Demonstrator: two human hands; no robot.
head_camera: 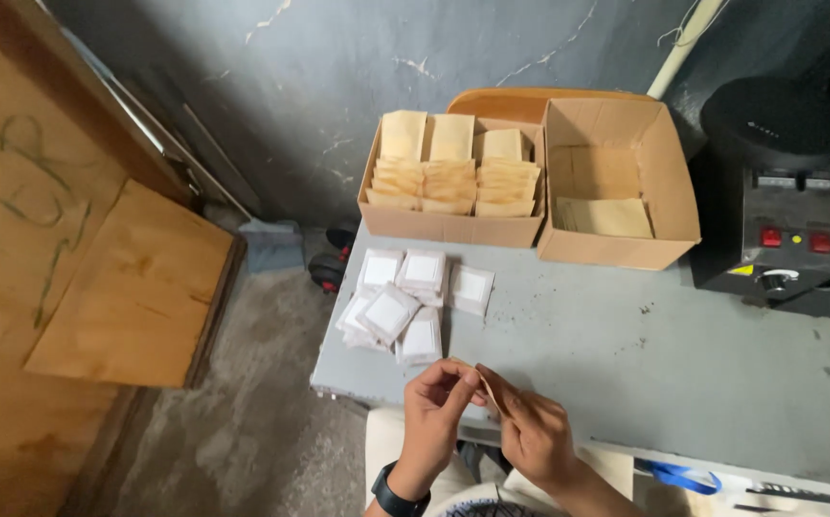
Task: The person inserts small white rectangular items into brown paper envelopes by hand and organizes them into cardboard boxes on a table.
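My left hand [437, 405] and my right hand [533, 436] meet over the near edge of the grey table [645, 354]. Together they pinch a small brown paper sachet [493, 385], held edge-on between the fingertips. A black watch sits on my left wrist. Just beyond the hands lies a loose pile of white sachets [413, 299]. Further back stand two cardboard boxes: the left box [451, 226] is packed with rows of brown sachets, the right box [618, 182] holds only a few flat ones at its bottom.
A black machine [786, 196] with red buttons stands at the table's right end. Wooden boards [133, 282] lean at the left above a concrete floor. A dark wall rises behind the boxes. A blue strap [683, 476] lies below the table edge.
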